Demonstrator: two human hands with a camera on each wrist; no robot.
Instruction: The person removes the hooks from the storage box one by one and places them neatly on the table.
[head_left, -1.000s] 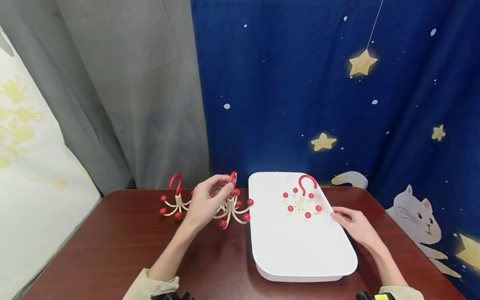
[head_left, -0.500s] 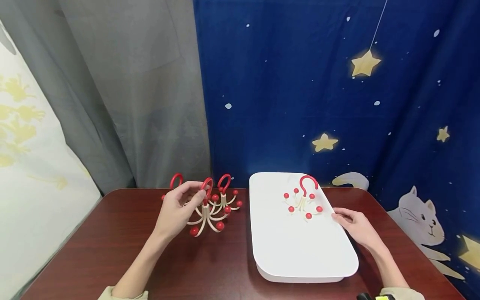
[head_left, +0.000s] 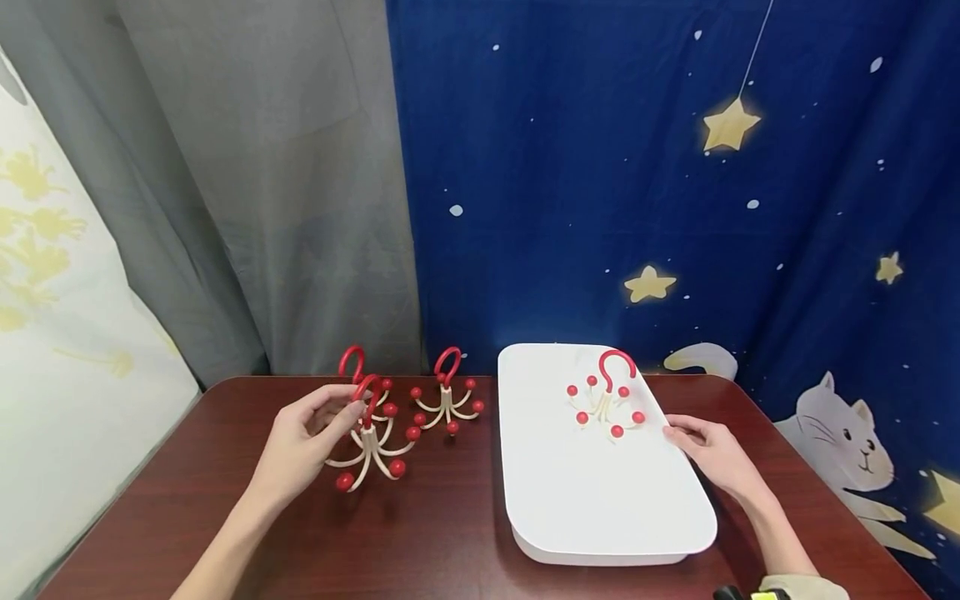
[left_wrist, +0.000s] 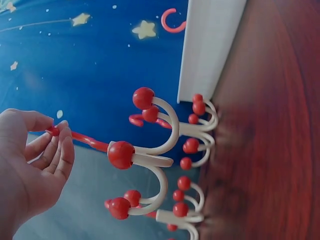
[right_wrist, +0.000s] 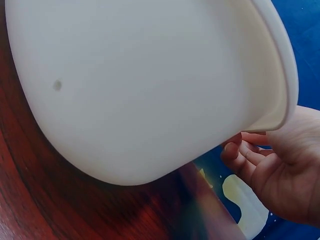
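My left hand (head_left: pixel 300 442) pinches the curved red top of a multi-arm hook hanger (head_left: pixel 368 442) between thumb and fingertips. The hanger hangs upright, its cream arms spread out and tipped with red balls (left_wrist: pixel 121 155). Close behind it stands a matching hanger (head_left: pixel 352 362), partly hidden; another hanger (head_left: pixel 446 392) is to its right. A white plastic tub (head_left: pixel 600 500) sits right of centre, with one more hanger (head_left: pixel 604 404) upright in its far part. At the tub's right side, my right hand (head_left: pixel 708 450) holds the rim, fingers curled by the edge (right_wrist: pixel 277 165).
Everything stands on a dark red-brown wooden table (head_left: pixel 427 533). Behind it hang a grey curtain (head_left: pixel 322 208) and a blue star-printed curtain (head_left: pixel 540 208). A white cloth (head_left: pixel 75 400) with yellow prints is along the left side.
My left hand has carried its hanger left and toward me, away from the hanger standing left of the tub, which shows fully now. My right hand and the tub have stayed in place.
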